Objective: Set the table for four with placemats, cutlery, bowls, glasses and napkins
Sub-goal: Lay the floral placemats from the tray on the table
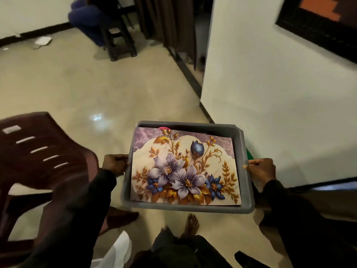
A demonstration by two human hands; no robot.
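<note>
Lower centre: a bare foot (192, 222) stands on the glossy floor (81, 89). Just above it, a grey tub (185, 208) is held off the floor at the lower middle of the frame. The left hand (116, 164) curls round the tub's left rim; the right hand (260, 169) clasps the right rim, thumb on top. Inside lies a floral placemat (183, 167), flat, hiding nearly everything beneath; a pink edge (164, 128) shows at its far side. Left: a maroon plastic chair (38, 151). Upper left: a dark stool (119, 41).
</note>
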